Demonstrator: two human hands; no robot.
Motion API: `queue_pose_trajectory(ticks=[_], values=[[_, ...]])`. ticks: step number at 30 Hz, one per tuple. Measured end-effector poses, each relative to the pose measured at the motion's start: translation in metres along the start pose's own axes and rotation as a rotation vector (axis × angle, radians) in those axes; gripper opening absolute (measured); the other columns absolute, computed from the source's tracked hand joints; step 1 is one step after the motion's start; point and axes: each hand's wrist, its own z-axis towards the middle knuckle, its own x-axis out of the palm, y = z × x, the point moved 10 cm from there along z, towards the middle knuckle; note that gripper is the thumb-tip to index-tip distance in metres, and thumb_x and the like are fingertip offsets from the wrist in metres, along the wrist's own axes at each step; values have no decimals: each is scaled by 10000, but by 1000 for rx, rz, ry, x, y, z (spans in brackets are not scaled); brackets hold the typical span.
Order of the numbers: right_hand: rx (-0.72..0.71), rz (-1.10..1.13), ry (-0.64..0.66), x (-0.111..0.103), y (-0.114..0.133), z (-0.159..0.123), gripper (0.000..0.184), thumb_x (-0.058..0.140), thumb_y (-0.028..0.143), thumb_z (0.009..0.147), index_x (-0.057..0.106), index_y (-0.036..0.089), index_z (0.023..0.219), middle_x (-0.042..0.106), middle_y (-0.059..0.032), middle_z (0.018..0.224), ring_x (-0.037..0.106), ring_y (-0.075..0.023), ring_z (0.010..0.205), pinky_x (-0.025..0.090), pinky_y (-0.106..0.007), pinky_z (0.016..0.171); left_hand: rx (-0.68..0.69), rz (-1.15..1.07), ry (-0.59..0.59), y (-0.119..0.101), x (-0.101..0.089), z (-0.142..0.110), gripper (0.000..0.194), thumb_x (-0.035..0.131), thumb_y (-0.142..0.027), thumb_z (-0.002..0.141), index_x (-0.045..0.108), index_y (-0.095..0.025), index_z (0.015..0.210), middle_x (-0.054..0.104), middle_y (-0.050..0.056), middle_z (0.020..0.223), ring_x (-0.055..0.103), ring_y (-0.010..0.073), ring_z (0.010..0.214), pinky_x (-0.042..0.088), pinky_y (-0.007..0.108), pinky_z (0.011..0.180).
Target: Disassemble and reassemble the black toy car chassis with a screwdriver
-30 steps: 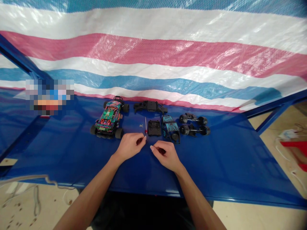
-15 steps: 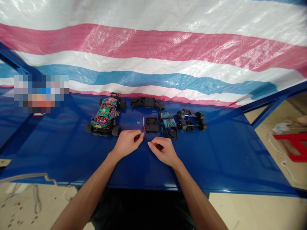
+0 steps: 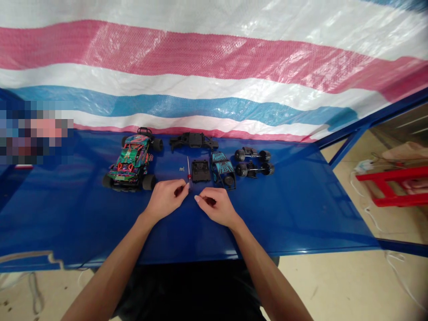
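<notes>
My left hand [image 3: 169, 196] rests on the blue table with its fingers curled closed around nothing visible. Just by its fingertips lies a screwdriver [image 3: 189, 176] with a red-collared clear handle, its shaft pointing away from me; whether fingers touch the handle I cannot tell. My right hand [image 3: 216, 205] is likewise curled closed on the table, thumb tip facing the left hand, a small gap between them. Beyond the hands lie a black square plastic part [image 3: 201, 170], a black and turquoise toy car body [image 3: 223, 169] and several tiny screws [image 3: 181, 169].
An assembled green toy car [image 3: 129, 160] stands to the left. A long black chassis [image 3: 194, 140] lies at the back, and two wheeled axles [image 3: 254, 169] sit to the right. A striped plastic sheet [image 3: 200, 58] hangs behind the table [image 3: 301, 214]. A red frame [image 3: 394, 185] is off to the right.
The view has swung to the right and slightly down, so everything appears shifted left. Both hands keep the same pose beside the screwdriver, and the parts on the table have not moved.
</notes>
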Motion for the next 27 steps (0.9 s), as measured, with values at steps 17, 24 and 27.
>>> queue_pose_trajectory(ticks=[17, 24, 27], values=[[-165, -336, -122, -81, 18, 89, 138, 647, 216, 989, 738, 224, 886, 773, -65, 922, 658, -242, 960, 525, -420, 960, -60, 238, 55, -15, 6, 10, 257, 678, -455, 989, 540, -239, 1009, 680, -1, 890, 688, 204, 718, 466, 298, 632], [-191, -448, -81, -72, -3, 83, 137, 629, 159, 994, 752, 218, 980, 795, -92, 1011, 652, -275, 1012, 528, -460, 988, -131, 285, 184, -12, 11, 22, 220, 656, -391, 993, 482, -255, 1004, 694, 1, 883, 706, 235, 712, 407, 307, 609], [-185, -437, -112, -75, -5, 75, 156, 609, 156, 1007, 748, 225, 1014, 799, -91, 1054, 662, -272, 1044, 538, -450, 995, -110, 250, 189, -15, 9, 24, 227, 620, -424, 1012, 476, -256, 963, 674, -9, 835, 686, 223, 702, 390, 299, 614]])
